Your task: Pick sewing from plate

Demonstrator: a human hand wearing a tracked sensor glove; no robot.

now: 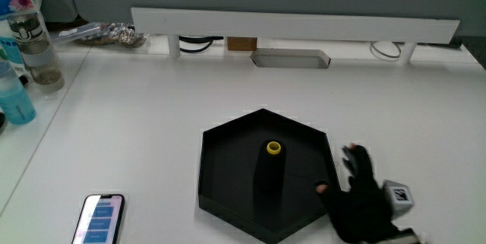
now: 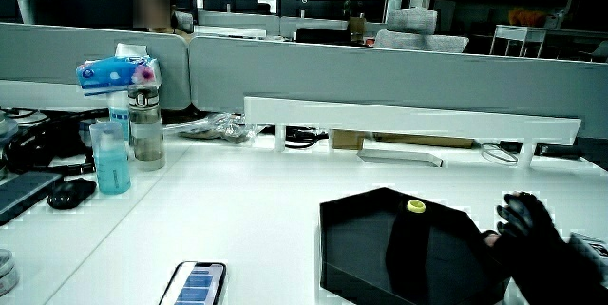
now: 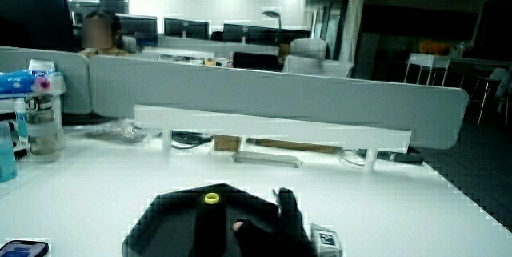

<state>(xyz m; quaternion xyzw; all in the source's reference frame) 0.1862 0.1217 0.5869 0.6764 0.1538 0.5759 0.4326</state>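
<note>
Sewing thread, a dark spool (image 1: 270, 169) with a yellow top, stands upright inside the black six-sided plate (image 1: 220, 175), about at its middle; in both side views the yellow cap (image 2: 416, 206) shows above the plate's dark floor (image 3: 160, 221). The hand (image 1: 363, 198) rests at the plate's edge, on the corner nearer to the person, with its forearm running off toward the person. Its fingers (image 1: 354, 157) are spread and loose, the thumb tip (image 1: 322, 188) reaching just over the plate's rim, and they hold nothing; the spool stands apart from them. A small patterned cube (image 1: 398, 195) sits on the back of the glove. In a side view the hand (image 2: 532, 238) shows beside the plate with fingers raised and parted. A phone (image 1: 99, 219) lies face up near the table's edge, nearer to the person than the plate and well apart from it. Farther from the person, at a corner of the table, stand a clear bottle (image 1: 32, 46) and a blue bottle (image 1: 15, 96) close together.
</note>
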